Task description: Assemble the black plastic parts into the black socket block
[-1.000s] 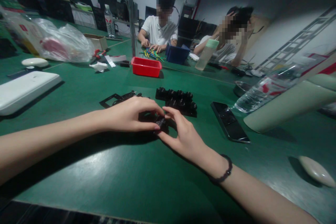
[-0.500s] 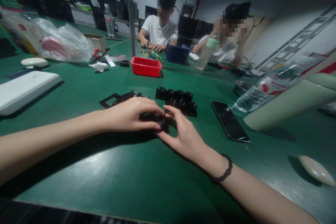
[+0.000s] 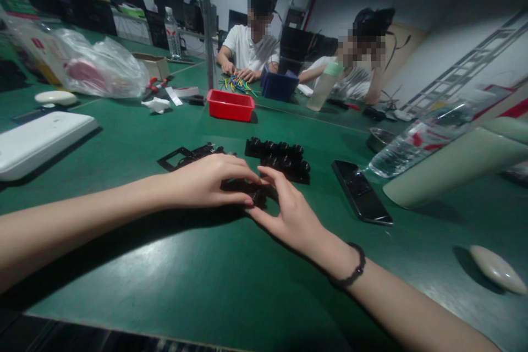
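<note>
My left hand (image 3: 218,180) and my right hand (image 3: 289,203) meet around a small black part (image 3: 258,196) low over the green table (image 3: 198,280). Fingers and thumb of each hand curl onto it, and the left fingers hide much of it. Just beyond my hands lie two rows of black parts with round knobs (image 3: 276,155). Flat black pieces, one a square frame (image 3: 175,158), rest behind my left hand and are partly covered by it. A dark beaded bracelet circles my right wrist.
A red tray (image 3: 231,105) stands beyond the black parts. To the right are a phone (image 3: 362,192), a water bottle (image 3: 416,140), a green cylinder (image 3: 449,159) and a pale oval object (image 3: 497,269). A white box (image 3: 45,143) lies left. Two people sit across the table.
Both hands stay almost in place around the black part, with only a slight shift of the fingers. Across the table, the person on the right has lowered a raised hand.
</note>
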Demonstrator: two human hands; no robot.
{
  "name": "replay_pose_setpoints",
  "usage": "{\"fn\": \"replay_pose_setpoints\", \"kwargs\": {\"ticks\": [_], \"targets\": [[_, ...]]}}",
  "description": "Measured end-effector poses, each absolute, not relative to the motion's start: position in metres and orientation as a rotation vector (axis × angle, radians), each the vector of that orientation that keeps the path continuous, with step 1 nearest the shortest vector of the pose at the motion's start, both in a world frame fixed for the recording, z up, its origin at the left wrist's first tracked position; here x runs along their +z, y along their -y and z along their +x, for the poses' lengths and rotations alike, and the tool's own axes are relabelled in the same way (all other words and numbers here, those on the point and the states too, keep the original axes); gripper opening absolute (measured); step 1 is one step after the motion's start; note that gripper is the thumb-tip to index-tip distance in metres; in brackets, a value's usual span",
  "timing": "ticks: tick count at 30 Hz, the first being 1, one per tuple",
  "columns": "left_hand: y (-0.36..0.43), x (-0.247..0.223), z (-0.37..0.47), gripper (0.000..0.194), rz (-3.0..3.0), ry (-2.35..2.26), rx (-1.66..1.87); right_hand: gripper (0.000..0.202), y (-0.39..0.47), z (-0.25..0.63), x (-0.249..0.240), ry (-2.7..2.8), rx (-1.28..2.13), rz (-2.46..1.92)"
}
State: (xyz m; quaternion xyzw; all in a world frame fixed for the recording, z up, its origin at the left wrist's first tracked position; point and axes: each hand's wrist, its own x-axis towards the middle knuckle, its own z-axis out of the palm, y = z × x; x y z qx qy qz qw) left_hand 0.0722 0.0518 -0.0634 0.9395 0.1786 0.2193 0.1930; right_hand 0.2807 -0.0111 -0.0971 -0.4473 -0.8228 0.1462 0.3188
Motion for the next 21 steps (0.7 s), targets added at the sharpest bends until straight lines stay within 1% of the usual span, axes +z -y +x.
{"fn": "replay_pose_setpoints", "kwargs": {"ticks": [21], "targets": [[-0.0544, -0.0683, 0.0724, 0.033, 2.677, -0.514, 0.605, 0.060, 0.0108, 0.2804, -0.0968, 2.176, 0.366, -1.191]]}}
